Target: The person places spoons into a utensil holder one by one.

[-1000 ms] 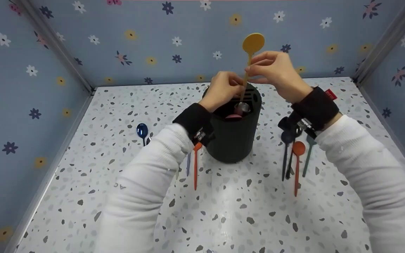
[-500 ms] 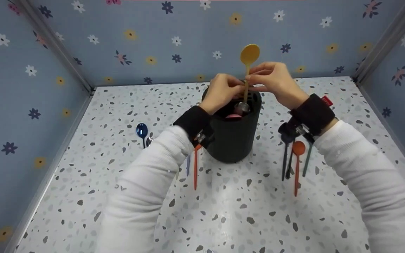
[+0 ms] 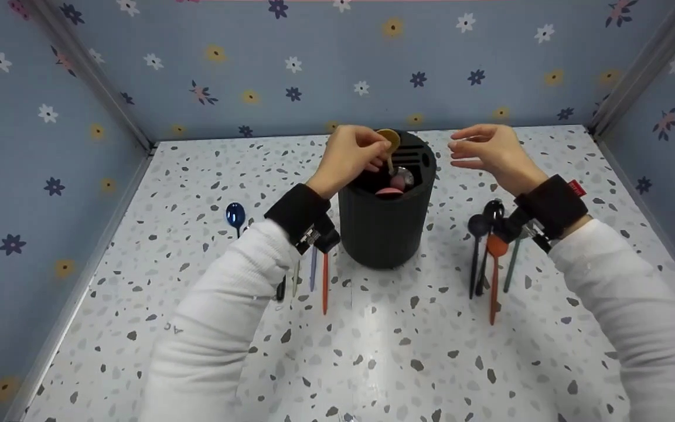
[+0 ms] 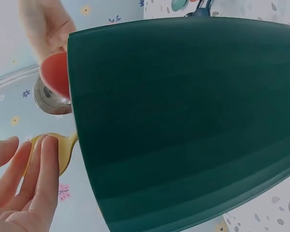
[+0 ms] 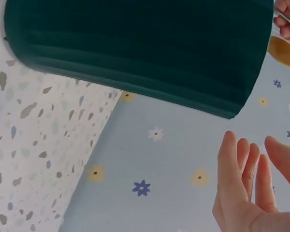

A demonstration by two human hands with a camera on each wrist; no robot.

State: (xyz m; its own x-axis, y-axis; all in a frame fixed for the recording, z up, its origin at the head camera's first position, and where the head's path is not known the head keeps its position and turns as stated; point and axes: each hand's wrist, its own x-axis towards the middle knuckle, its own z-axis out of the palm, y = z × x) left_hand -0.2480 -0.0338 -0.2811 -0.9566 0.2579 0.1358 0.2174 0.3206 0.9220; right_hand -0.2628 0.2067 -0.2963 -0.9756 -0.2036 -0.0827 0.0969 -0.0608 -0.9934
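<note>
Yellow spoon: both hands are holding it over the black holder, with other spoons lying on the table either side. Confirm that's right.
Not quite. Only the left hand holds the yellow spoon over the black holder. The right hand is open and apart from it, as the head view shows. Other spoons do lie on the table either side.

A white speckled table [image 3: 372,351] carries a dark round holder [image 3: 385,225] at its middle — a blue spoon [image 3: 235,215] lies to its left, a red spoon [image 3: 324,281] just beside it, and an orange spoon [image 3: 495,275] among dark ones — to its right.
</note>
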